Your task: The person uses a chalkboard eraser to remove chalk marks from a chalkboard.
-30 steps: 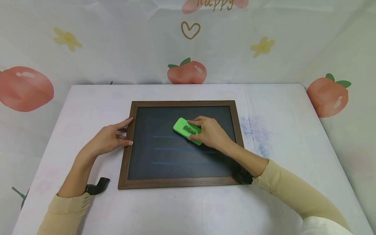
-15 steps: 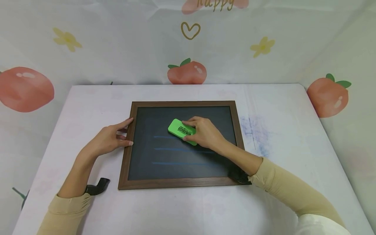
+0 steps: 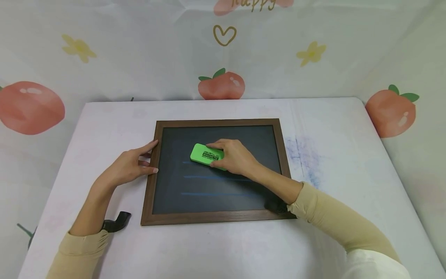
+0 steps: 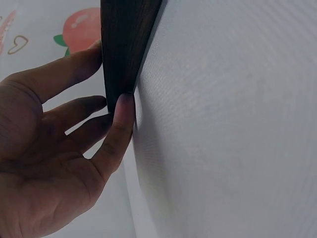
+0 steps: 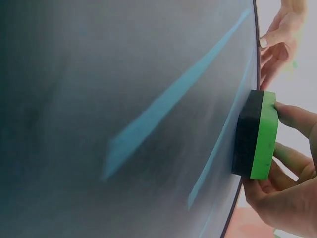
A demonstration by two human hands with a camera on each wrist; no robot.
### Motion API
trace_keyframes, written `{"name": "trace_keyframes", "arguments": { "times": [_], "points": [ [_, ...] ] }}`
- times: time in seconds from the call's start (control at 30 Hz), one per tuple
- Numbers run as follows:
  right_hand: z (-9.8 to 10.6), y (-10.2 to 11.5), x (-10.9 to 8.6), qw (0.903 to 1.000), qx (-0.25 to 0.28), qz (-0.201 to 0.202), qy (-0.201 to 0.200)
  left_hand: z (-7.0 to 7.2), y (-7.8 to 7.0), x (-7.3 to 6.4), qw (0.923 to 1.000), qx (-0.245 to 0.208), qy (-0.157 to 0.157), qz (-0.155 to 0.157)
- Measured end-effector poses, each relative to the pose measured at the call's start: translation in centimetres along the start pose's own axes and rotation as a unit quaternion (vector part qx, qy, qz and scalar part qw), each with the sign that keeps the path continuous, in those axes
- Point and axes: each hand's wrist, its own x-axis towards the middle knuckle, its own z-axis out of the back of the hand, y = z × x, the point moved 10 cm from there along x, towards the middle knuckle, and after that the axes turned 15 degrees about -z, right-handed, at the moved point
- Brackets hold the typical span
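Observation:
A framed blackboard with a brown wooden frame lies on the table, bearing blue chalk-like lines. Pinched between the thumb and fingers of my right hand is a green magnetic board eraser. Its dark felt side meets the board over the top line, as the right wrist view also shows with the eraser beside lighter blue strokes. My left hand touches the frame's left edge with spread fingertips. In the left wrist view those fingers press against the dark frame side.
The white table has a smudged blue-purple stain right of the board. Behind it hangs a white backdrop printed with red fruits and yellow flowers. A black wrist mount juts from the left sleeve, low over the table.
My right hand has slid the eraser leftward along the top line, and the eraser has turned closer to level. The left hand and the board stay put.

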Motion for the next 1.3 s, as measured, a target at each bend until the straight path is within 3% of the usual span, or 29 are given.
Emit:
{"name": "trace_keyframes", "arguments": {
  "times": [0.57,0.97,1.3],
  "points": [
    [-1.2,2.3,0.8,0.9981,-0.010,0.035,0.050,0.0,0.0,0.0,1.0000,0.004,-0.004,0.003],
    [-2.3,3.7,1.2,0.9921,-0.043,0.087,0.079,0.0,0.3,0.0,1.0000,0.000,-0.002,0.008],
    [-2.7,3.9,1.1,0.9864,-0.080,0.093,0.109,0.0,0.4,-0.1,0.9999,-0.009,-0.006,0.013]
  ]
}}
